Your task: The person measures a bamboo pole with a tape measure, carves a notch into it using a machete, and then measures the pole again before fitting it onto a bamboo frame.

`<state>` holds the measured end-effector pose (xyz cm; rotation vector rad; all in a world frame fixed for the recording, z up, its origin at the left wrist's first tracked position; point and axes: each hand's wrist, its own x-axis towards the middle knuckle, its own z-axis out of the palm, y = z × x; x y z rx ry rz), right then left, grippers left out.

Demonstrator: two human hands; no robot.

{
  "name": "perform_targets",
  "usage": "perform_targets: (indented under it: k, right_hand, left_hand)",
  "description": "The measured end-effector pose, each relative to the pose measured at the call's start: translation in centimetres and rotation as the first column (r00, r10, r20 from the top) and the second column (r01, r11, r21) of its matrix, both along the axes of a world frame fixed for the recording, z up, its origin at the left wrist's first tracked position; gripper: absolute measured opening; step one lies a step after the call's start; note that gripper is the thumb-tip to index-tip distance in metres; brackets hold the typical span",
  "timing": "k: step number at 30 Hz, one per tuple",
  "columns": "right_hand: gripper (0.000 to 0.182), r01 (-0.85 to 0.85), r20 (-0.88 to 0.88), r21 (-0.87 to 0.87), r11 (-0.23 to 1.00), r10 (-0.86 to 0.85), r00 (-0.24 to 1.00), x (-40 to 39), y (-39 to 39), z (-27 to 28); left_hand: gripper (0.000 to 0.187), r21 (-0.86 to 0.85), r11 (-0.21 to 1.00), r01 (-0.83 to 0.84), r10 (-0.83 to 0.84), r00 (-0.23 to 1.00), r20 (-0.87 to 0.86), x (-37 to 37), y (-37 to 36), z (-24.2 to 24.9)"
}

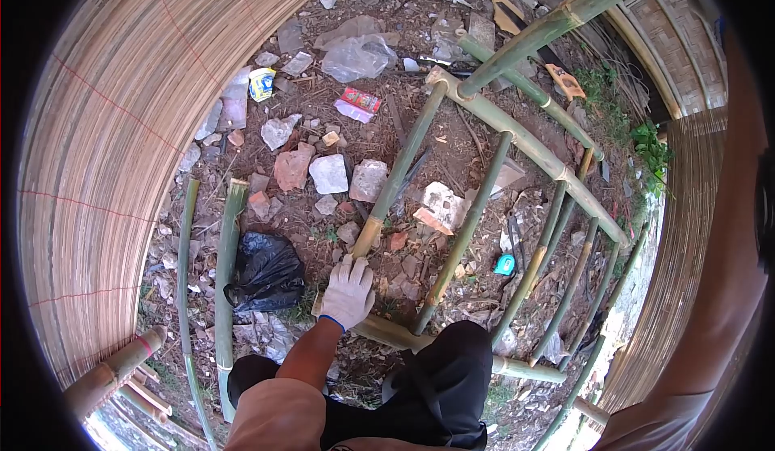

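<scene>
A bamboo frame (468, 221) stretches over the littered ground, with several rungs set between two thicker rails. My left hand (349, 294), in a pale knitted glove with a blue cuff, is closed over the near rail's left end, where a rung (370, 233) meets it. The fingers point up along that rung, and the thumb is hard to make out. Along the right edge my right arm (714, 290) reaches upward; its hand is out of view. At the upper right, a thick green bamboo pole (557, 27) slants across the frame's far rail (537, 152).
Rolled bamboo slat screens (121, 128) curve along the left. Two upright bamboo poles (228, 290) stand near a black plastic bag (266, 273). Broken bricks (293, 167), a teal tape measure (504, 265) and a handsaw with an orange handle (565, 82) lie about.
</scene>
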<state>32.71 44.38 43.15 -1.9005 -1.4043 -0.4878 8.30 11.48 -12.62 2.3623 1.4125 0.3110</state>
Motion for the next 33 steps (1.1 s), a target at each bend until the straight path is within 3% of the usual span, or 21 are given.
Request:
perform_targets:
  k: [2,4,8,10,17,33]
  right_hand:
    - [0.042,0.067,-0.077,0.044,0.997,-0.064,0.995,0.4,-0.2,-0.3]
    - [0.041,-0.219,0.058,-0.038,0.975,0.221,0.974,2.8,-0.8,-0.3]
    - [0.041,-0.247,0.234,0.068,0.967,0.225,0.946,2.0,-0.7,-1.2]
    - [0.041,0.105,-0.024,0.020,0.994,-0.104,0.994,-0.5,0.1,-0.1]
    - [0.046,-0.148,0.060,-0.043,0.988,0.151,0.987,3.4,-0.3,-0.1]
    - [0.059,0.135,0.349,0.203,0.970,-0.200,0.915,4.3,1.6,-2.2]
  left_hand:
    - [0.055,0.002,1.000,0.006,-0.006,1.000,0.001,-0.2,-0.1,0.0]
    - [0.055,0.015,1.000,0.004,-0.004,1.000,-0.012,0.0,-0.1,-0.1]
    - [0.055,-0.013,1.000,0.000,0.000,1.000,-0.005,0.0,0.0,-0.2]
    - [0.055,0.015,1.000,0.002,-0.002,1.000,-0.007,-0.1,-0.1,-0.2]
    - [0.055,0.003,1.000,0.002,-0.002,1.000,-0.007,-0.1,0.0,-0.1]
    - [0.054,0.018,1.000,-0.022,0.022,0.999,0.041,-0.1,0.1,-0.1]
